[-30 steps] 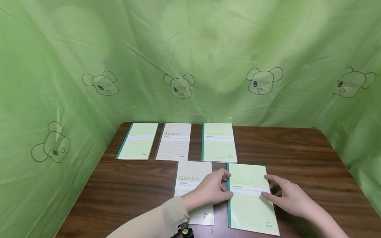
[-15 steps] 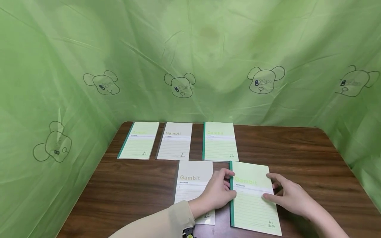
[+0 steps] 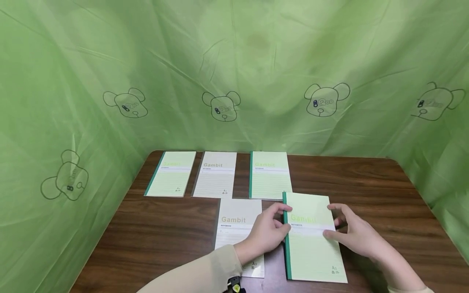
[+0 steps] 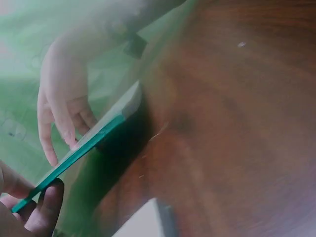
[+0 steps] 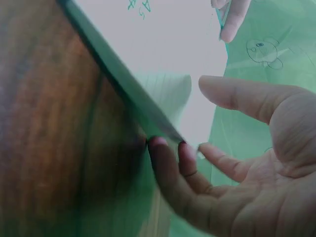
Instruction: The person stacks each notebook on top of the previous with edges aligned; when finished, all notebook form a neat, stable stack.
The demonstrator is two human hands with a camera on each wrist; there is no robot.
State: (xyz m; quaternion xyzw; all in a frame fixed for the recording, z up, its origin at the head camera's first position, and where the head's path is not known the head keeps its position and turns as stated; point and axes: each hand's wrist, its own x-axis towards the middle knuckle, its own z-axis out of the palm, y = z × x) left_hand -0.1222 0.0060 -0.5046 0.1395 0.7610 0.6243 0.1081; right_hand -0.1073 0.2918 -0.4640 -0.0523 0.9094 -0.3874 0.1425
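A light green notebook with a dark green spine is between both hands, lifted off the tabletop at least along part of its length in the left wrist view. My left hand pinches the spine side, thumb on one face and fingers on the other. At the opposite edge, my right hand has its thumb over the cover and its fingertips at the edge and underside. Under my left forearm lies a white notebook, partly covered.
Along the back of the dark wooden table lie a green notebook, a white notebook and another green notebook. A green cloth with bear-head drawings hangs around the back and sides.
Both hands have moved the light green notebook slightly right and then up toward the back of the table. The other notebooks have kept their places.
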